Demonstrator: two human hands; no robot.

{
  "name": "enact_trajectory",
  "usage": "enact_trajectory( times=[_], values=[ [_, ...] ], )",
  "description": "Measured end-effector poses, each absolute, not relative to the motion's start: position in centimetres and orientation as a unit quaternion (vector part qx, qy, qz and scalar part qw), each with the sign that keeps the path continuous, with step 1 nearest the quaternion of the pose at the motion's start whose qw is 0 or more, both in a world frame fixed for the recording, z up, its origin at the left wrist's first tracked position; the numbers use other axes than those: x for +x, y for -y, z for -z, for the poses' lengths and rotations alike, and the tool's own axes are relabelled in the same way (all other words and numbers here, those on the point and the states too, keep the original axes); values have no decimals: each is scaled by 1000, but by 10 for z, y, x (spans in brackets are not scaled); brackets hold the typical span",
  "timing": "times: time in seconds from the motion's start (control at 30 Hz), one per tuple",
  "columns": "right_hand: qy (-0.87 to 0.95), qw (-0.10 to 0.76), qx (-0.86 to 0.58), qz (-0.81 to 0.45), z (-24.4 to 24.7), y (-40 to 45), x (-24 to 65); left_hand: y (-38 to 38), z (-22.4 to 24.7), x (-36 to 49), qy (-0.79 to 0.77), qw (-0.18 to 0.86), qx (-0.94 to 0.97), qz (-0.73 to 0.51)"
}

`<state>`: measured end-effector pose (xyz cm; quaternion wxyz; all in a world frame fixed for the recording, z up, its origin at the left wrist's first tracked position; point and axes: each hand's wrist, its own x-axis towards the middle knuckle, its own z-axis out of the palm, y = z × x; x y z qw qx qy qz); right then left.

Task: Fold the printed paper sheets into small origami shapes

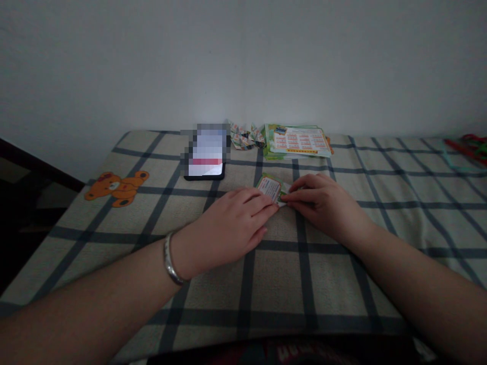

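Note:
A small folded piece of printed paper point(271, 186), green-edged with a white printed panel, lies on the checked cloth near the middle. My left hand point(243, 218), with a silver bracelet at the wrist, rests over its near left part, fingers together and pressing it down. From the right, my right hand point(323, 200) pinches the paper's white right corner between thumb and fingertips. The underside of the paper and part of its near edge are hidden by my fingers.
Behind the hands are a phone point(207, 152) with a lit screen, folded paper pieces point(247, 137) and a stack of printed cards point(299, 141). An orange bear figure point(117, 188) is at the left; red and green items point(472, 149) sit far right. A wall point(243, 61) borders the back.

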<state>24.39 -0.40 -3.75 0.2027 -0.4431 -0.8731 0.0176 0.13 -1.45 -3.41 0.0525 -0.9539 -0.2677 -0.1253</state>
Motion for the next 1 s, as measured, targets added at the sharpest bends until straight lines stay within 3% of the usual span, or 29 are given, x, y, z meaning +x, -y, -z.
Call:
enact_trajectory(
  times=[0.6, 1.0],
  values=[
    [879, 202, -431, -13, 34, 6, 243, 18, 34, 2, 284, -2, -952, 117],
    [908, 169, -376, 73, 23, 17, 243, 18, 35, 1, 280, 3, -954, 111]
  ],
)
